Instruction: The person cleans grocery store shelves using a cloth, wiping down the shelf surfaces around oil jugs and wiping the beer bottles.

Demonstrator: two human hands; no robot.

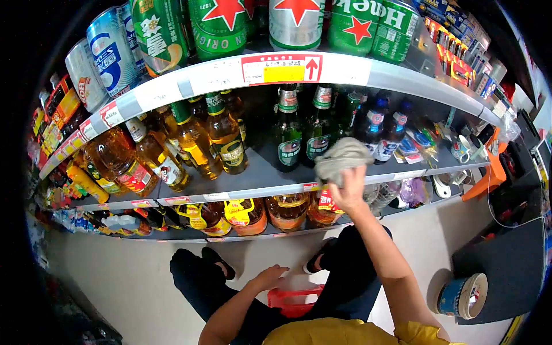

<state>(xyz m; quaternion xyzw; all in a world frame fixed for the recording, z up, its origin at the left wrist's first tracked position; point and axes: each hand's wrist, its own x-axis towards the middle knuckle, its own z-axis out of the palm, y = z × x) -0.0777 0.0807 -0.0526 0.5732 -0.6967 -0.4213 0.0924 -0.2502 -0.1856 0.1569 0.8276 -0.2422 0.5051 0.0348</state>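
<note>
My right hand [349,188] grips a crumpled grey cloth [343,161] at the front of the middle shelf. The cloth hides the lower part of some bottles behind it. Just left of it stand dark green beer bottles [288,129] with green labels. On its right are dark blue-capped bottles [375,123]. My left hand [269,278] hangs low between my legs with its fingers stretched out, holding nothing. Below it is a red plastic stool [294,300], partly hidden by my legs.
Large beer cans [217,26] line the upper shelf [201,77]. Amber bottles [228,138] stand left on the middle shelf, and big oil jugs [247,215] fill the bottom one. A bin [463,295] sits on the floor at right, near a dark counter [506,270].
</note>
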